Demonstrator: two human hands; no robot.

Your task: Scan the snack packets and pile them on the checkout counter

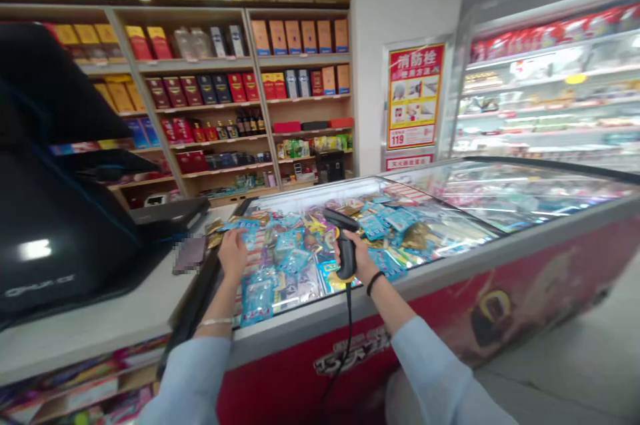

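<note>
Black corded barcode scanner [346,241] clenched in the right hand [357,261]; left hand [233,253] open over blue packets [257,298] in the red chest freezer [400,345], glare hiding its far end.

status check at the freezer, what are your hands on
Right hand gripping black corded barcode scanner. Left hand on blue packets in chest freezer. Scanner cord hanging down its front.

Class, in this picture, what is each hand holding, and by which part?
The right hand grips a barcode scanner by its handle. The left hand is on packets; whether it holds one cannot be told.
</note>
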